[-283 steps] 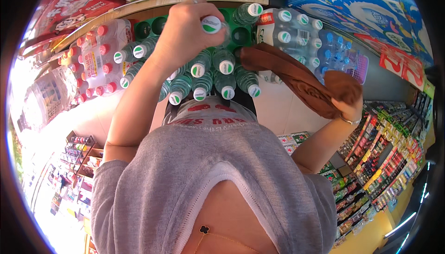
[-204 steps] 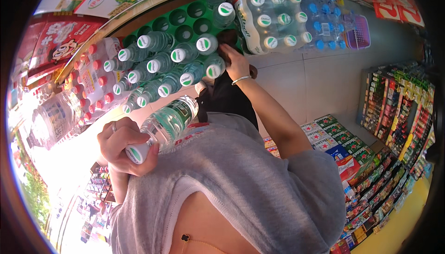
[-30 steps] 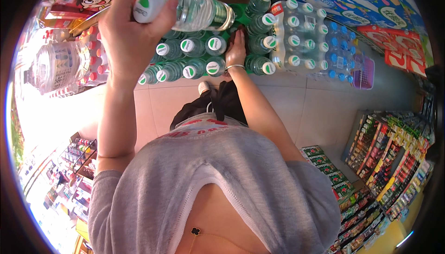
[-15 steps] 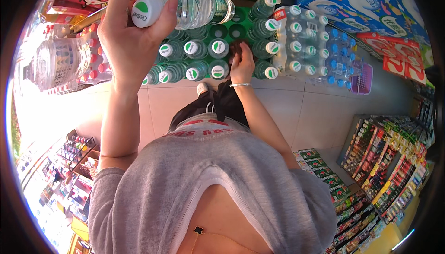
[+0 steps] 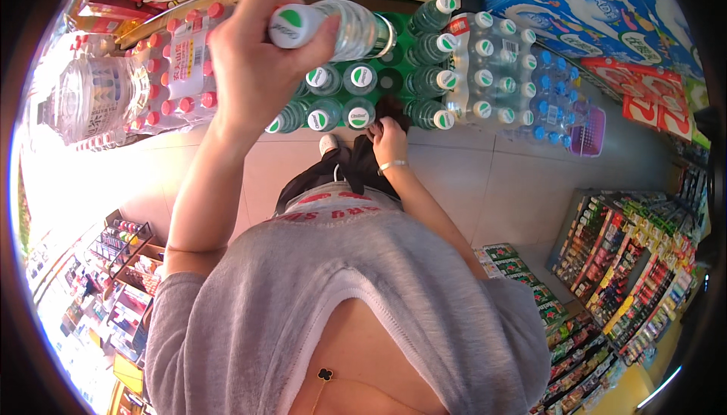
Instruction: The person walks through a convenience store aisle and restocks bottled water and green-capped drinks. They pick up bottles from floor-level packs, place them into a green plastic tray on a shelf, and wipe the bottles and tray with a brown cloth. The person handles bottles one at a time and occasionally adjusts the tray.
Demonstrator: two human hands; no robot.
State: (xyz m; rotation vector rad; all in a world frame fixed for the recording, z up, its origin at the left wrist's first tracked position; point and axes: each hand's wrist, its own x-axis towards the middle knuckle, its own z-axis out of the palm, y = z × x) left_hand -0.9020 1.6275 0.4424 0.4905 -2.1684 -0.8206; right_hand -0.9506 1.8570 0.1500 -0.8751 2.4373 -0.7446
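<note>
My left hand (image 5: 257, 59) is raised over the far-left part of the bottles, its fingers wrapped round the neck of a clear water bottle (image 5: 357, 30). That bottle lies tilted in the air, its white cap with a green mark toward me. Below it, more white-capped bottles (image 5: 360, 80) stand upright in rows in a green crate (image 5: 389, 82). At the crate's front edge, my right hand (image 5: 390, 148) has its fingers drawn together against a blurred dark brown tuft (image 5: 391, 112). What this hand holds, I cannot make out.
Left of the crate stand red-capped bottle packs (image 5: 189, 59) and a large clear jug (image 5: 91, 101). On the right are a wrapped white-capped pack (image 5: 494, 67), blue-capped bottles (image 5: 551, 101) and a purple basket (image 5: 588, 129). Cartons (image 5: 583, 10) line the back.
My left hand has moved right with the bottle, which now sits over the crate's middle. My right hand has drawn back toward me, its fingers closing together.
</note>
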